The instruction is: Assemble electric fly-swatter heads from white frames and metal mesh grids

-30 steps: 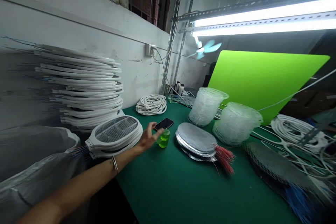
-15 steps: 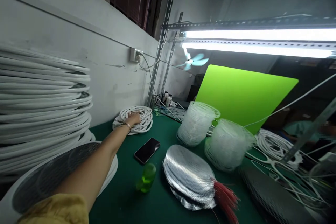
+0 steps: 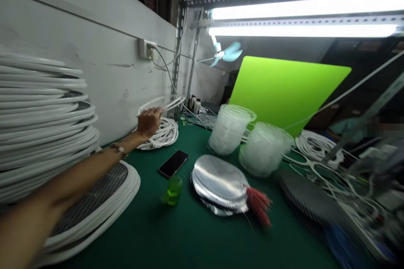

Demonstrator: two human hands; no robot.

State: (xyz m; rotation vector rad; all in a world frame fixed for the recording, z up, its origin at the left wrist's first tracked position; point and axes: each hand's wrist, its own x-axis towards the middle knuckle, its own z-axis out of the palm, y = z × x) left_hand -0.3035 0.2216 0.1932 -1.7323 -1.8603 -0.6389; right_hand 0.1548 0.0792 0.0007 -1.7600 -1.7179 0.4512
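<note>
My left hand [image 3: 149, 122] reaches out to the wall side of the table, fingers wrapped around a few thin white rings [image 3: 172, 104]. These rings are raised and tilted above a pile of similar white rings [image 3: 166, 132] lying on the green table. Motion blurs the far edges of the lifted rings. Under my forearm are white oval frames with dark mesh [image 3: 126, 176]. A black phone [image 3: 173, 163] lies in front of the pile, near a small translucent green object [image 3: 173, 191]. My right hand is out of view.
A tall stack of white-rimmed mesh frames [image 3: 47, 126] stands at left. Silver mesh ovals [image 3: 217, 180] with red strands [image 3: 259, 204] lie mid-table. Behind them stand two translucent ring stacks [image 3: 229, 130], a green panel [image 3: 284, 92] and a small fan [image 3: 219, 54]. White cords and dark mesh [image 3: 309, 195] occupy the right.
My left hand has risen from the ring pile, lifting some white rings off it. The camera view has shifted, so the scene sits higher and slightly left.
</note>
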